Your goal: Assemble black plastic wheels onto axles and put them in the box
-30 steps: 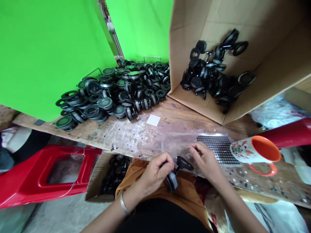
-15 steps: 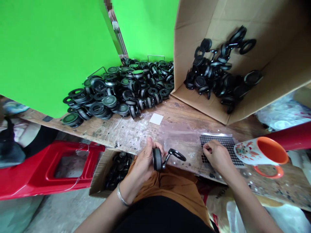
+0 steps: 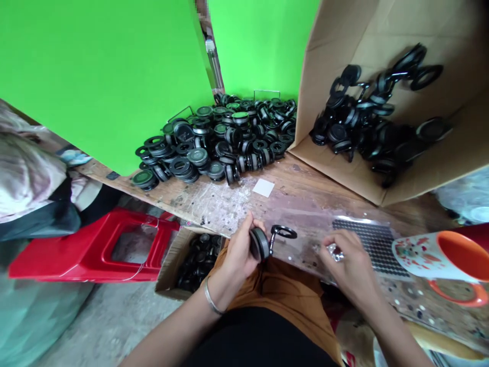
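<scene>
L hand (image 3: 240,248) holds 1 blk disc (image 3: 260,243) w/ 1 ring (image 3: 286,237).

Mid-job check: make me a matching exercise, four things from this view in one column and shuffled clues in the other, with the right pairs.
Things
1. Ringed black part
2. Mug
3. Pale square
4. Stool

Clues
A. Orange inside
B. Red, beside a small carton
C. Held in the left hand
D. Flat on the bench, near the black pile

Pairs: 1-C, 2-A, 3-D, 4-B

One held black piece (image 3: 260,245), one mug (image 3: 418,253), two cardboard boxes (image 3: 324,58).
</scene>
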